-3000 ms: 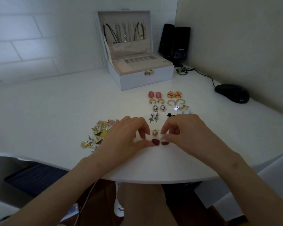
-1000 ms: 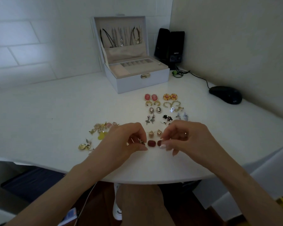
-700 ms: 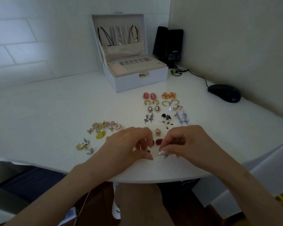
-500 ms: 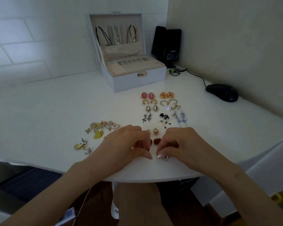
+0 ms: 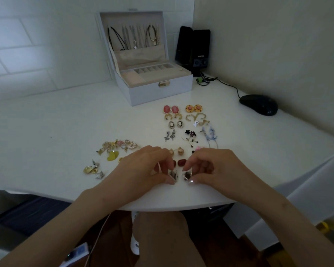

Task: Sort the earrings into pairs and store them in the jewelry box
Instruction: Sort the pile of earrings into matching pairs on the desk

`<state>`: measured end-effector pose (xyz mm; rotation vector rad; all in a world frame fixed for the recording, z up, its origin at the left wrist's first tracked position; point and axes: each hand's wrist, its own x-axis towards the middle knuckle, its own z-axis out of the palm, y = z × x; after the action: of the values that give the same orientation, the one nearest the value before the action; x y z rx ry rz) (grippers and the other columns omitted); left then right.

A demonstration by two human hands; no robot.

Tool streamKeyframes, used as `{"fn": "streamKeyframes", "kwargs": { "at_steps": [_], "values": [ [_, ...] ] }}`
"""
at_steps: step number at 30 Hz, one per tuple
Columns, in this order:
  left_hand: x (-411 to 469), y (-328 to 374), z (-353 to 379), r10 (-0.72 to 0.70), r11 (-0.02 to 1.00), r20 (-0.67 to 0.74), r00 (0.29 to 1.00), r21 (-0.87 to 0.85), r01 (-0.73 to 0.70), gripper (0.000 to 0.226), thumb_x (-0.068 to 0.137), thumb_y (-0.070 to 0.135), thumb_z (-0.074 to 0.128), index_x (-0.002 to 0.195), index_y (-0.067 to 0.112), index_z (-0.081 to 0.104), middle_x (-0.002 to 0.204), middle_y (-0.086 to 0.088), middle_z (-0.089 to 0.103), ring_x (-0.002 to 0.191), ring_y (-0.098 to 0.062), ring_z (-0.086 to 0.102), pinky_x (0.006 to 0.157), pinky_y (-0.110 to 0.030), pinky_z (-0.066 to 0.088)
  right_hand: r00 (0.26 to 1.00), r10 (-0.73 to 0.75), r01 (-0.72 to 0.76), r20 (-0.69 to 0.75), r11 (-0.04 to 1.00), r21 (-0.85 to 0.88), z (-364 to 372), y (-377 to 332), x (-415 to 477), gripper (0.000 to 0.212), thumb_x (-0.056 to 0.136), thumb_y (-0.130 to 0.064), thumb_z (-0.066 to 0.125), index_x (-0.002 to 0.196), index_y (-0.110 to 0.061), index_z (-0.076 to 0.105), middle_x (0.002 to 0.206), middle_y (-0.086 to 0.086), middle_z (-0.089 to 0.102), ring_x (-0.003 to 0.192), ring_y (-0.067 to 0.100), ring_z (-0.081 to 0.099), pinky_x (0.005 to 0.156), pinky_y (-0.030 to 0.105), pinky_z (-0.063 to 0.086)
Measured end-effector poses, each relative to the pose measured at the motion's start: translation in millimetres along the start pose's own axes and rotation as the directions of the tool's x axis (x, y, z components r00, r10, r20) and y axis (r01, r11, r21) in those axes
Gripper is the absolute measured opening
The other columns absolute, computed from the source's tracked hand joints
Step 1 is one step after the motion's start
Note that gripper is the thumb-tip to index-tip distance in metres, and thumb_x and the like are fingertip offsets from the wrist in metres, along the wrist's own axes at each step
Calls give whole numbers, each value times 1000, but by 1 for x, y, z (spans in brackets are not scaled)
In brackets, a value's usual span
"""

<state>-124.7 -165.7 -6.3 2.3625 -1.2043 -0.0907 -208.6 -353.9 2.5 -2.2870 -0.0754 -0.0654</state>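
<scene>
Setting a matched pair down near the front edge of the desk (image 5: 66,122) looks like the step in hand. The left hand (image 5: 143,170) pinches one earring (image 5: 173,174) between thumb and fingertips, and the right hand (image 5: 214,166) pinches its twin (image 5: 187,175) the same way. The two pieces sit just beside each other, directly in front of the red pair (image 5: 181,162). They are small and dim, so I cannot tell whether they already touch the desk.

To do this well, lower both flat and face up, in line with the sorted pairs (image 5: 175,124) that run back toward the box (image 5: 158,91). Leave a clear gap from the red pair so fingers can get round each set when it goes into the box. Slide the thumbs off sideways rather than lifting them, since light pieces tend to tip or skate. This spot is close to the front edge, so a nudge forward risks a drop to the floor. The unsorted heap (image 5: 116,149) lies toward the left edge, near the left hand, and a careless wrist could scatter it. The box stands open at the back of the desk.
</scene>
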Motion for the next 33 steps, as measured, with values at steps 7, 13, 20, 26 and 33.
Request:
{"fn": "streamKeyframes", "kwargs": {
  "at_steps": [7, 13, 20, 26, 33],
  "values": [
    [0, 1, 5, 25, 1000, -63, 998, -8, -26, 22, 76, 54, 52, 86, 34, 57, 82, 16, 57, 80, 0, 50, 70, -26, 46, 998, 12, -12, -61, 1000, 4, 4, 0, 2, 14, 72, -11, 76, 81, -19, 71, 74, -5, 64, 67, 6, 57, 62, 11, 44],
    [1, -2, 3, 24, 999, -79, 997, 33, -21, 7, 83, 27, 65, 83, 33, 60, 78, 20, 52, 79, 3, 48, 70, -24, 43, 997, 26, -26, -71, 1000, 6, 5, -3, 3, 15, 73, -10, 76, 79, -22, 70, 69, -8, 61, 63, 0, 53, 60, 9, 42],
    [1, -2, 6, 24, 1000, -85, 996, 7, -23, 4, 84, 26, 64, 86, 28, 63, 82, 16, 56, 78, 2, 49, 70, -26, 45, 996, 23, -25, -90, 1000, -16, 8, -4, 4, 13, 73, -11, 75, 79, -21, 70, 66, -9, 59, 63, 0, 53, 60, 10, 43],
    [0, -1, 5, 24, 999, -87, 996, 24, -22, 2, 85, 28, 63, 86, 29, 62, 81, 16, 55, 80, 1, 49, 71, -26, 45, 996, 8, -12, -84, 999, -41, 8, -3, 4, 12, 73, -13, 76, 81, -19, 70, 70, -7, 61, 66, 4, 55, 62, 12, 44],
    [-4, -4, 6, 19, 1000, -105, 994, -7, -20, 36, 76, 61, 39, 94, 36, 57, 84, 22, 56, 81, 2, 51, 71, -22, 45, 995, 12, -16, -103, 999, -38, 5, -4, 3, 12, 73, -16, 77, 83, -20, 71, 68, -9, 60, 62, 2, 53, 59, 11, 42]
  ]
}}
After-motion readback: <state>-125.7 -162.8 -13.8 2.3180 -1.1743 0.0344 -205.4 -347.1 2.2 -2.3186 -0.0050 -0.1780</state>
